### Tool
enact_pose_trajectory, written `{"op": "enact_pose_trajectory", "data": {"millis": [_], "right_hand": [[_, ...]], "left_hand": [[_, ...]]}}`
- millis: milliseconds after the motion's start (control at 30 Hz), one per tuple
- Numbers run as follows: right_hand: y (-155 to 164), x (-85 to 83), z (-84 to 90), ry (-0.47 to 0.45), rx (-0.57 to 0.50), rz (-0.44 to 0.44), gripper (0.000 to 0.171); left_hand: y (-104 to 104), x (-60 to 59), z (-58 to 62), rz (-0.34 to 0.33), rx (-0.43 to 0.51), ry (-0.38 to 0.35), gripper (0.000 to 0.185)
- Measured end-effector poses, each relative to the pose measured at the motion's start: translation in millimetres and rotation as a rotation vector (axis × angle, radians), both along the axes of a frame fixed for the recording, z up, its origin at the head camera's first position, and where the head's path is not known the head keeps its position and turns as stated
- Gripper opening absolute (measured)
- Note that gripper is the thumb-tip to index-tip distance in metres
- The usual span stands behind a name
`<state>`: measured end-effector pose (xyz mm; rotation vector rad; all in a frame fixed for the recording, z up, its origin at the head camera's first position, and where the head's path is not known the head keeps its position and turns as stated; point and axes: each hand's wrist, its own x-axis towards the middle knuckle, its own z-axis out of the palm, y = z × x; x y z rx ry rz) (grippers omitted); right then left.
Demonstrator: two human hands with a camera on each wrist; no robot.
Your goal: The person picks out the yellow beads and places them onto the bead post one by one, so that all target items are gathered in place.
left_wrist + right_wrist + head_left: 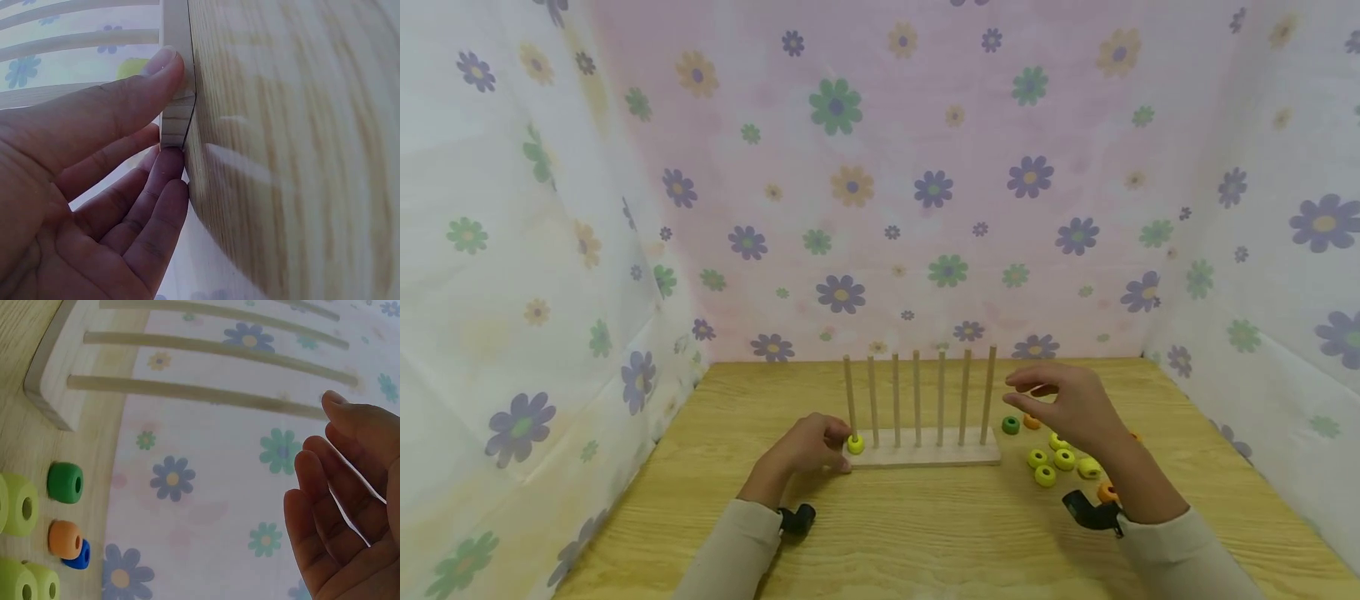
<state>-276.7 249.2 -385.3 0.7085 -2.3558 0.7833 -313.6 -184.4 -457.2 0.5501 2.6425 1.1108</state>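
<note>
A wooden peg rack (925, 455) with several upright pegs stands on the table. One yellow bead (855, 446) sits at the foot of its leftmost peg. My left hand (805, 446) holds the rack's left end; in the left wrist view, the thumb (164, 65) lies on the front of the base (177, 119) and the fingers curl behind its end. My right hand (1075, 408) is raised just right of the rightmost peg, above the loose beads. The right wrist view shows that hand (356, 512) with fingers loosely bent and nothing between them.
Right of the rack lie loose beads: several yellow ones (1064, 459), a green one (1011, 426), orange ones (1032, 421) and a blue one (77, 557). Flowered cloth (925, 167) walls in the wooden table (880, 533) at the back and sides.
</note>
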Motion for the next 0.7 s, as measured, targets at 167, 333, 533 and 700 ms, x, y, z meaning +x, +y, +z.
{"op": "enact_pose_trajectory", "data": {"millis": [167,333,533,700], "right_hand": [[12.4,-5.3,-6.3,-0.075,0.011,-0.034,0.018],[26.2,-11.7,-12.9,-0.21,-0.014,-0.069,0.02],[46.3,-14.5,-16.6,-0.322,-0.018,-0.072,0.028],[64.1,-15.2,-19.9,-0.386,-0.012,-0.092,0.032]], "left_hand": [[1.5,0.1,-1.0,0.018,-0.002,-0.011,0.05],[1.2,0.8,-0.5,0.014,0.0,-0.015,0.046],[0.7,1.3,0.1,-0.006,0.013,-0.009,0.037],[1.4,0.7,0.3,0.007,0.0,-0.006,0.042]]}}
